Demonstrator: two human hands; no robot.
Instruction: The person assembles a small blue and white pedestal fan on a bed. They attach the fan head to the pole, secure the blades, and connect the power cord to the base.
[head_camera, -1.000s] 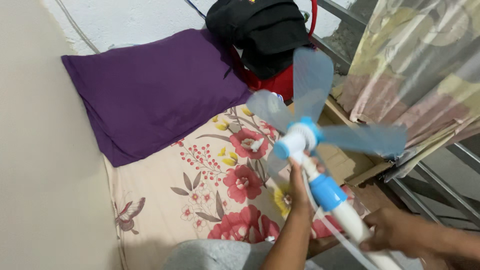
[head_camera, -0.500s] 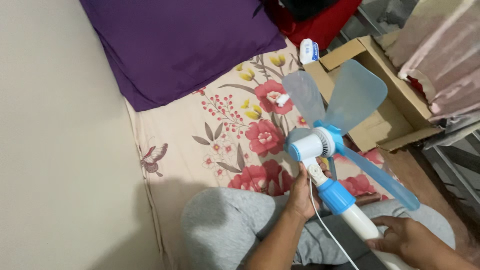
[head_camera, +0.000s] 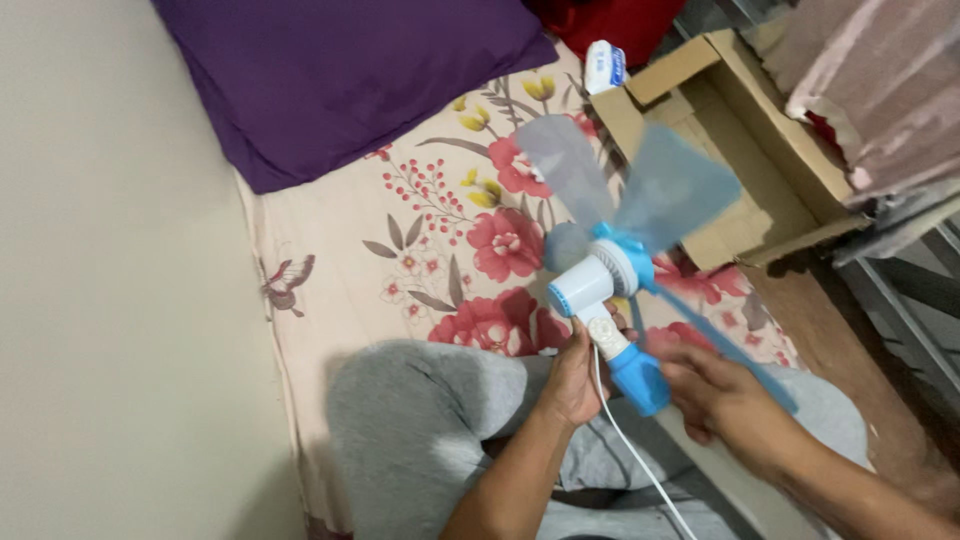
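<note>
Both hands, left hand and right hand, gripped the small fan; fingers risked getting clipped by its translucent blades.

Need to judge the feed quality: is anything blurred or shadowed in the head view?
Head view: the right hand and fan blades are motion-smeared; the left hand and purple pillow look sharper; soft shadow beside the grey trouser leg; no glare.

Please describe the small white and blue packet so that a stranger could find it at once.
Start at the open cardboard box beside the floral bedsheet. At the box's far left corner, near the purple pillow, lies the small packet. It is the only white and blue thing lying on the bed.
</note>
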